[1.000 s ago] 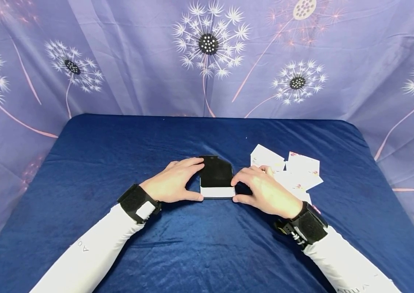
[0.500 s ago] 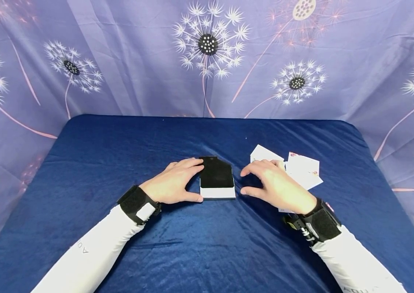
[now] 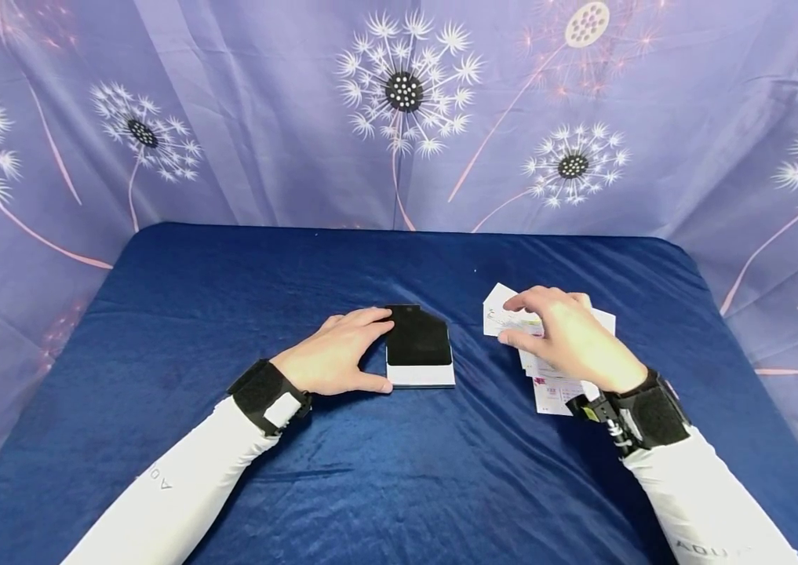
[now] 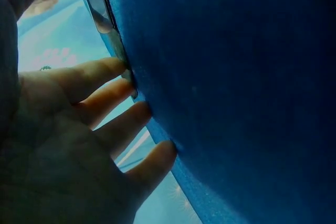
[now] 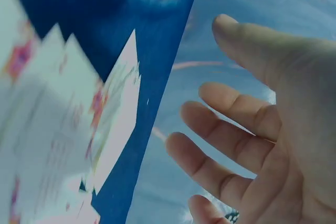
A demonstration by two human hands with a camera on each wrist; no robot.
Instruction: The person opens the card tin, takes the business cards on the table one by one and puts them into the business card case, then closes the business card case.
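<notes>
A small flat case (image 3: 417, 341) lies at the middle of the table, its black part toward the back and a white strip (image 3: 420, 377) along the near edge. My left hand (image 3: 335, 351) rests at its left side, fingertips at the edge and thumb by the near corner; the left wrist view shows those fingers (image 4: 107, 72) spread and fairly straight. Above several loose printed cards (image 3: 497, 318) to the right hovers my right hand (image 3: 568, 336), thumb and fingers apart. In the right wrist view nothing is between the fingers, and the cards (image 5: 47, 124) lie beside them.
A dark blue velvety cloth (image 3: 342, 486) covers the table. Behind it hangs a lilac curtain (image 3: 264, 141) with dandelion prints. One card with pink print (image 3: 554, 396) lies nearest to me, below the right wrist.
My right hand has left the case's right edge and moved right, over the cards. The left hand and the case have stayed in place.
</notes>
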